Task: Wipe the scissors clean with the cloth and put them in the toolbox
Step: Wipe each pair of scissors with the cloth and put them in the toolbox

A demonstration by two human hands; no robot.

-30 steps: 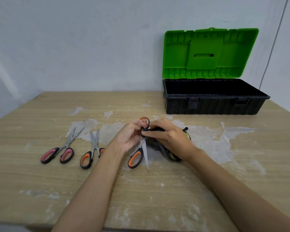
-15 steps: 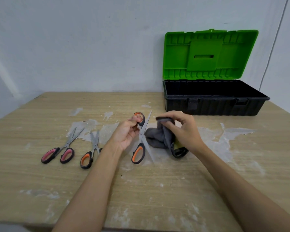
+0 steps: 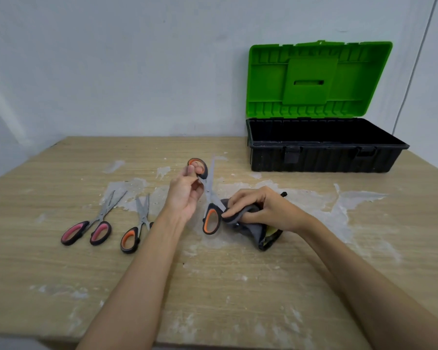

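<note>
Scissors (image 3: 208, 195) with black-and-orange handles, blades spread apart, are held above the wooden table (image 3: 61, 269) by the left hand (image 3: 185, 195), whose fingers curl through the upper handle loop while the lower loop hangs free. The right hand (image 3: 261, 210) grips a bunched grey cloth (image 3: 253, 228), fingers clamped on it and pressing it to one blade just beside the lower handle. The toolbox (image 3: 324, 157), green lid raised, stands open at the far right; two more scissors, a pink-handled pair (image 3: 91, 223) and an orange-handled pair (image 3: 137, 228), lie to the left.
</note>
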